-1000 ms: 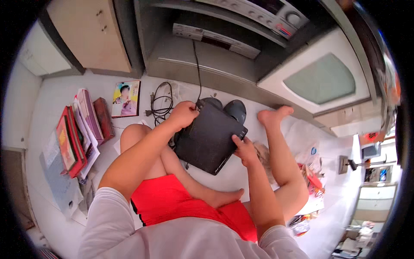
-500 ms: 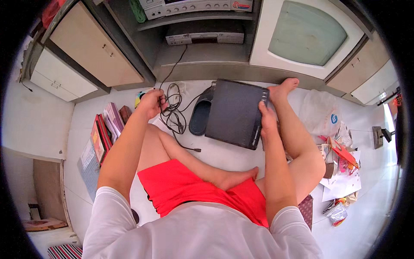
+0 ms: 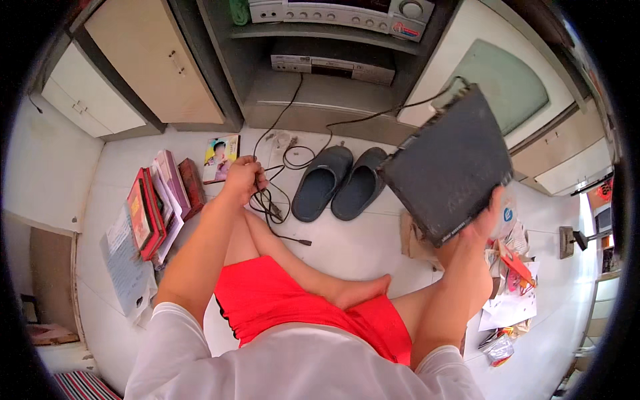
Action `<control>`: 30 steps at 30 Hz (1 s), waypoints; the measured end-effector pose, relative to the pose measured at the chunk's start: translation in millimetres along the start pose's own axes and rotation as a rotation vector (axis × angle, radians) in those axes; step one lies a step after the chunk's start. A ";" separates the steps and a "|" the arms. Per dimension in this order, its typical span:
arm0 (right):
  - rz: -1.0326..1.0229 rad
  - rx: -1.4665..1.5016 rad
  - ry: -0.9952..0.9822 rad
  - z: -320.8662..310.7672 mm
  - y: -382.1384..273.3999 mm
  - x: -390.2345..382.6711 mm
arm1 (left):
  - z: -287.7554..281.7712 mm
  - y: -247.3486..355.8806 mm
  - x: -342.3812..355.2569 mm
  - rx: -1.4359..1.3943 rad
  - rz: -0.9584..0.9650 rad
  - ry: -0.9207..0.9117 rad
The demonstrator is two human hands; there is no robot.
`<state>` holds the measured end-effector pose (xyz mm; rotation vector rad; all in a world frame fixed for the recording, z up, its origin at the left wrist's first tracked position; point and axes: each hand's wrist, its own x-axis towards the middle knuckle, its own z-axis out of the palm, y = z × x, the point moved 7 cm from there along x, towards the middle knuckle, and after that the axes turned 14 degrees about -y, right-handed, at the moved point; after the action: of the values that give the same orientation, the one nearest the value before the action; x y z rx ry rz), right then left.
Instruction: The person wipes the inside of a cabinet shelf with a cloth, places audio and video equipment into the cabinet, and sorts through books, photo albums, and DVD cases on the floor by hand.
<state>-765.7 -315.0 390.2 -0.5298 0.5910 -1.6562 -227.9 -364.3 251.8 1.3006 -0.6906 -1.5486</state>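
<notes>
My right hand (image 3: 485, 217) grips the lower right edge of a flat black electronic device (image 3: 447, 163), raised and tilted at the right, with a cable running from its top. My left hand (image 3: 245, 175) is closed on a thin black cable (image 3: 293, 105) that trails from a silver player (image 3: 330, 65) on the lower shelf. Loops of black cord (image 3: 270, 207) lie on the floor beside that hand. A pair of dark slippers (image 3: 320, 187) sits between the hands. A colourful picture case (image 3: 221, 159) lies just left of my left hand.
A cabinet (image 3: 147, 57) spans the front, holding a silver amplifier (image 3: 337, 19). Folders and albums (image 3: 150, 210) lean in a pile at the left. A plastic bag (image 3: 507, 210) and mixed papers (image 3: 507, 307) lie at the right. My bare legs are crossed.
My right hand has lifted the device up and rightward, uncovering both slippers. My left hand has left the device, moved left, and now holds the cable.
</notes>
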 end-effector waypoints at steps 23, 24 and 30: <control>-0.525 -0.251 -0.133 62.2 -179.1 -114.1 | 231.7 60.3 84.1 1.090 0.516 -0.166; -0.514 -0.278 -0.026 52.1 -174.4 -112.6 | 225.5 86.6 69.8 0.964 0.752 -0.004; -0.270 -0.343 0.085 10.1 -108.0 -105.0 | 212.8 125.3 13.4 -0.826 0.222 -0.598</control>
<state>-824.0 -198.0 465.6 -0.8192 0.9069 -1.8481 -390.9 -456.4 413.4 0.1408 -0.4363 -1.7600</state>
